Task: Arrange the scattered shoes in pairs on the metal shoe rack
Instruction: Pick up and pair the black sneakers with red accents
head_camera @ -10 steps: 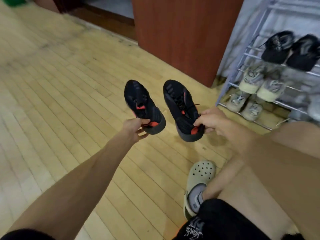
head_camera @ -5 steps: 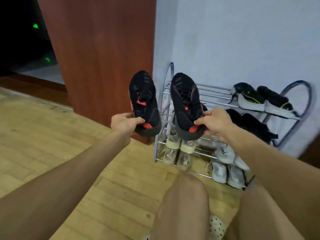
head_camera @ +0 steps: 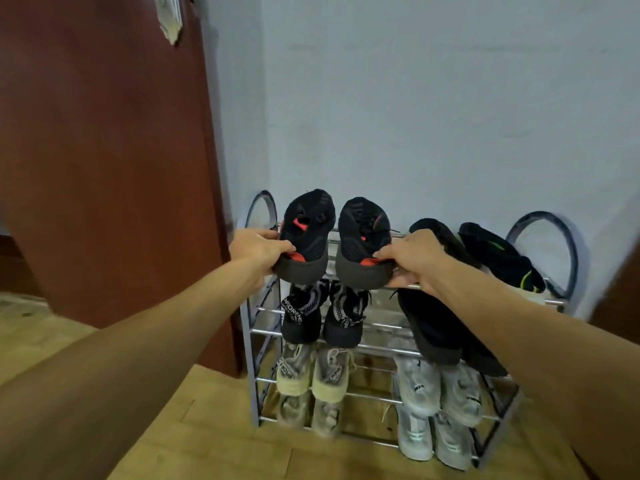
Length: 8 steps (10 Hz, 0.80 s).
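Two black knit sneakers with red accents, the left sneaker point(head_camera: 306, 237) and the right sneaker point(head_camera: 363, 242), are side by side over the left end of the top tier of the silver metal wire shoe rack point(head_camera: 384, 348), toes toward the wall. Contact with the rails cannot be confirmed. Your left grip point(head_camera: 258, 249) clasps the left heel and your right grip point(head_camera: 412, 259) the right heel. A black pair with green marks point(head_camera: 498, 258) lies further right on that tier. A red-brown wooden door point(head_camera: 104, 168) stands to the left.
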{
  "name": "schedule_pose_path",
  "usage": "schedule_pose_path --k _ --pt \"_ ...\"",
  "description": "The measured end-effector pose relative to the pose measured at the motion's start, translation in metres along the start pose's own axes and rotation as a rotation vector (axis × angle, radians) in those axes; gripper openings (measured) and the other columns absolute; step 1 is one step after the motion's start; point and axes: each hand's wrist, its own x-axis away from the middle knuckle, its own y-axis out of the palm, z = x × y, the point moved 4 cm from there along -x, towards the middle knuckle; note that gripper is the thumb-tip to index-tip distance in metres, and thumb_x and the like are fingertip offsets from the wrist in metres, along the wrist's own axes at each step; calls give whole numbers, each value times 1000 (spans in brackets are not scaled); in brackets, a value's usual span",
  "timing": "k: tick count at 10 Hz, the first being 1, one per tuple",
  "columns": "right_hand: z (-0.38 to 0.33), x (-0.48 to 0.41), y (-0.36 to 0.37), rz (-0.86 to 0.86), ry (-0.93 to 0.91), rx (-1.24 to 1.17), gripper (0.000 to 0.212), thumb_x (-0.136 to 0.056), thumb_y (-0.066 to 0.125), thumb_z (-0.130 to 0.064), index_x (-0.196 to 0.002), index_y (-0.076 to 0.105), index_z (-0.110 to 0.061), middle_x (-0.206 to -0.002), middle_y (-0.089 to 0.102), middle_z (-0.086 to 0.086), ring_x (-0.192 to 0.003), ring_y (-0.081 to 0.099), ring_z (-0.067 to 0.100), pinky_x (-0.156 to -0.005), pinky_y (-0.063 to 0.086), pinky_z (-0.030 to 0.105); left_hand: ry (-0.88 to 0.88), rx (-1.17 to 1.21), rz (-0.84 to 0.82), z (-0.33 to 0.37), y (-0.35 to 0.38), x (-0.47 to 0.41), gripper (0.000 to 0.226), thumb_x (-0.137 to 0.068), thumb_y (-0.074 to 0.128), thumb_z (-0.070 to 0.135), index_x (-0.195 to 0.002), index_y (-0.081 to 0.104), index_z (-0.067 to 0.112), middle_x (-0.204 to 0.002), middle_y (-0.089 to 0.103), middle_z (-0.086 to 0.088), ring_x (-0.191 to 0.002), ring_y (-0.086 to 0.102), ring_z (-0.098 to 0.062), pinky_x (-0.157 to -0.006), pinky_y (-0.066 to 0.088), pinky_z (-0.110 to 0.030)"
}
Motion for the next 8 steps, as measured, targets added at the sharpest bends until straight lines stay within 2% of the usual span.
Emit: schedule_pose_path --k 1,2,3,4,5,6,7,8 --pt "5 -22 8 11 19 2 13 -82 68 9 -77 58 3 -80 67 23 -40 66 21 -38 54 32 -9 -26 -6 -3 13 -16 36 -71 78 -4 -106 69 3 -99 71 -16 -86 71 -31 -79 60 -43" --pt "14 -37 19 -36 73 -52 16 -86 65 8 -76 55 0 -82 66 21 -45 68 22 -40 54 34 -23 -71 -25 -8 17 -23 31 -75 75 -3 -105 69 3 -91 68 -13 -82 67 -27 -71 59 -37" --pt "21 -50 26 -67 78 -7 20 -81 74 -4 -96 63 2 -105 70 22 -84 73 33 -69 61 49 -21 -170 -115 -10 13 -31 15 -77 75 2 -91 71 7 -91 71 -13 -84 69 -29 -72 60 -39" --pt "19 -49 30 -65 48 73 38 -81 77 -19 -111 62 -1 -106 72 19 -86 73 35 -65 61 43 -14 -304 -225 -5 8 -35 12 -80 74 8 -91 71 4 -94 73 -15 -82 70 -28 -72 60 -40" --pt "15 -34 31 -56 27 241 41 -90 66 -32 -117 60 -3 -106 71 21 -84 73 34 -63 59 38 16 -378 -246 -3 9 -28 24 -88 66 19 -108 68 6 -105 72 -15 -91 68 -28 -72 57 -36" --pt "15 -12 29 -42 13 355 39 -96 57 -31 -119 58 0 -105 66 20 -73 67 29 -48 57 30 75 -431 -267 -3 12 -6 29 -91 61 26 -114 64 8 -113 67 -15 -106 63 -30 -86 52 -40" --pt "20 13 25 -81 5 315 35 -97 54 -18 -127 55 0 -114 64 19 -86 65 30 -50 55 29 179 -594 -295 2 7 19 32 -88 64 27 -115 62 11 -114 65 -14 -106 61 -30 -92 51 -41" --pt "23 43 14 -73 -17 352 34 -94 58 -11 -125 57 2 -102 61 14 -86 61 24 -68 58 36 248 -630 -299 12 -3 51 39 -88 64 24 -124 58 8 -120 61 -11 -112 57 -27 -95 46 -35"
